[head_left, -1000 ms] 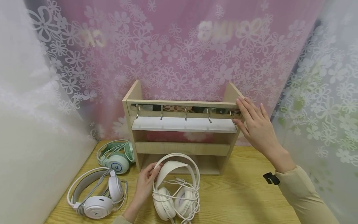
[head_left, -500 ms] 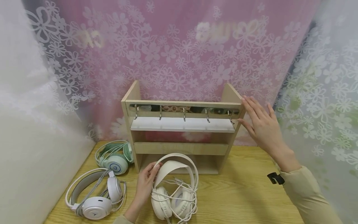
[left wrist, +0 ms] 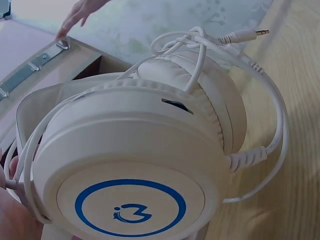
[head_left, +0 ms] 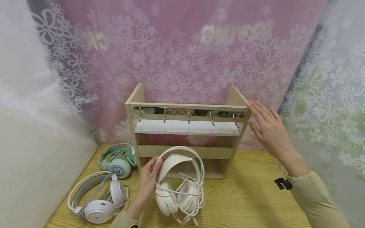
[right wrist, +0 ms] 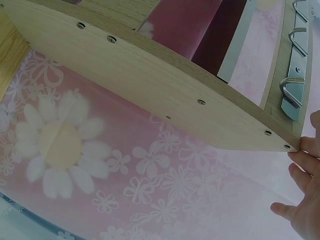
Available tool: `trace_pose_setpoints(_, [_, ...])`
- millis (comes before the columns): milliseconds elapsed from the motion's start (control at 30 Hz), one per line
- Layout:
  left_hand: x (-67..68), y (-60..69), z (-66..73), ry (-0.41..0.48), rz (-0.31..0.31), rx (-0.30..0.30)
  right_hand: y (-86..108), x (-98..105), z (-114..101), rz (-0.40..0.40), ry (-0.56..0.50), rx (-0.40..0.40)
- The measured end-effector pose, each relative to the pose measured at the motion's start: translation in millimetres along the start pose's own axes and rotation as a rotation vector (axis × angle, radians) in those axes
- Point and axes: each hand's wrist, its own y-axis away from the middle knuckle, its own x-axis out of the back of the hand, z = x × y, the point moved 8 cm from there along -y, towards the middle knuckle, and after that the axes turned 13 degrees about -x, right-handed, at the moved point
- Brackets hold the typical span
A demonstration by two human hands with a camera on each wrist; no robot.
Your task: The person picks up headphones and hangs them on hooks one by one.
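Observation:
In the head view my left hand (head_left: 149, 177) grips the headband's left side on a pair of white headphones (head_left: 166, 199), held upright before the rack. Their white cable winds loosely round both ear cups. Seen from the left wrist, one ear cup (left wrist: 130, 205) bears a blue ring, and a bare plug (left wrist: 245, 36) sticks out of the cable. With its fingers extended, my right hand (head_left: 269, 134) touches the upper right corner of a wooden rack (head_left: 185, 151). Several metal hooks (head_left: 188, 117) line the rack's top front board. The right wrist view shows those fingertips (right wrist: 295, 156) against the side panel's corner.
White headphones with a grey inner band (head_left: 99, 211) lie on the wooden table (head_left: 242, 196) at the left. Behind them, mint green headphones (head_left: 119, 167) sit against the rack's left side. A flowered pink curtain (head_left: 182, 47) hangs at the back.
The left hand has raised the white headphones slightly over the last half second. My right hand has slid a little outward from the rack's front corner to its right edge.

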Motion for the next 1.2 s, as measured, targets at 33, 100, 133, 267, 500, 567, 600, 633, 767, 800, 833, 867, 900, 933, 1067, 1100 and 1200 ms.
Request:
trace_pose_setpoints(33, [-1.5,-1.7,2.0,0.009,-0.003,-0.003,0.1,0,0,-0.001,-0.001,0.000])
trace_pose_setpoints(100, [-4.3,-5.2,6.0,0.020,-0.011,-0.011,0.2,0,0,-0.005,-0.003,-0.001])
trace_pose_setpoints(133, [-5.8,-6.9,7.4,0.022,-0.016,-0.012,0.3,0,0,-0.005,-0.003,-0.001])
trace_pose_setpoints(267, [-12.2,-13.1,15.1,0.026,-0.039,-0.025,0.8,-1,0,-0.006,-0.005,-0.002])
trace_pose_setpoints(500, [-20.8,-18.7,23.3,0.052,-0.050,-0.006,1.7,-1,1,-0.009,-0.005,0.002])
trace_pose_setpoints(567, [-22.9,-19.8,23.8,0.059,-0.047,0.010,1.4,-1,1,-0.008,-0.006,0.001])
trace_pose_setpoints(600, [-24.0,-20.3,24.3,0.062,-0.047,0.015,1.2,-1,1,-0.008,-0.008,0.001])
trace_pose_setpoints(633, [-25.2,-20.8,24.8,0.068,-0.047,0.019,1.0,-1,1,-0.008,-0.009,0.001])
trace_pose_setpoints(767, [-30.6,-22.7,27.1,0.089,-0.047,0.028,0.5,-1,1,-0.009,-0.011,-0.001])
trace_pose_setpoints(800, [-32.3,-23.2,27.8,0.098,-0.049,0.028,0.4,-1,1,-0.009,-0.010,-0.002])
trace_pose_setpoints(833, [-33.9,-23.6,28.4,0.109,-0.051,0.028,0.4,-1,1,-0.010,-0.009,-0.003])
trace_pose_setpoints(867, [-35.4,-24.1,28.8,0.115,-0.054,0.027,0.5,0,0,-0.011,-0.009,-0.003])
trace_pose_setpoints(900, [-36.8,-24.5,29.0,0.124,-0.056,0.028,0.6,0,0,-0.012,-0.009,-0.003])
trace_pose_setpoints(933, [-38.0,-24.9,29.1,0.131,-0.058,0.028,0.7,0,0,-0.013,-0.009,-0.003])
trace_pose_setpoints(1067, [-42.7,-26.4,30.5,0.149,-0.075,0.020,0.9,0,-1,-0.014,-0.008,-0.006])
trace_pose_setpoints(1100, [-44.0,-26.8,31.4,0.152,-0.079,0.017,0.9,0,-1,-0.014,-0.007,-0.006])
trace_pose_setpoints(1200, [-48.1,-27.6,34.0,0.163,-0.088,0.011,1.0,0,0,-0.015,-0.003,-0.007])
